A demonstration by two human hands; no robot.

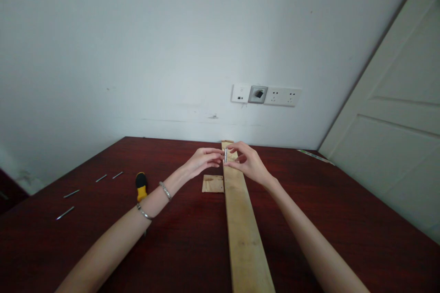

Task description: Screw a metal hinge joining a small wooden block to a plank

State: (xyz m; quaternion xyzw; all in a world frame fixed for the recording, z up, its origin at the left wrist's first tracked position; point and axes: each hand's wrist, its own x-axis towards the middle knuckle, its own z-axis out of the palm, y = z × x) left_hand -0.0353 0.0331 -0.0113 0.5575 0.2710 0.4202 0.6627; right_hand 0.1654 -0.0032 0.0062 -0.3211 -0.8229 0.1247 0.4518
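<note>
My right hand pinches a small, narrow silver metal piece upright between thumb and fingers, above the far part of a long wooden board. The piece may be a hinge seen edge-on, but its kind is unclear. Close on its left is my left hand, with fingers stretched out and slightly apart. Its fingertips reach the metal piece or stop just short; I cannot tell which. Beside the board's left edge lies a small square piece of wood. My left forearm partly covers a screwdriver with a black and yellow handle.
Several slim metal rods lie at the left of the dark red table. A thin flat strip rests at the back right. Behind the table is a white wall with sockets; a white panelled door stands at right.
</note>
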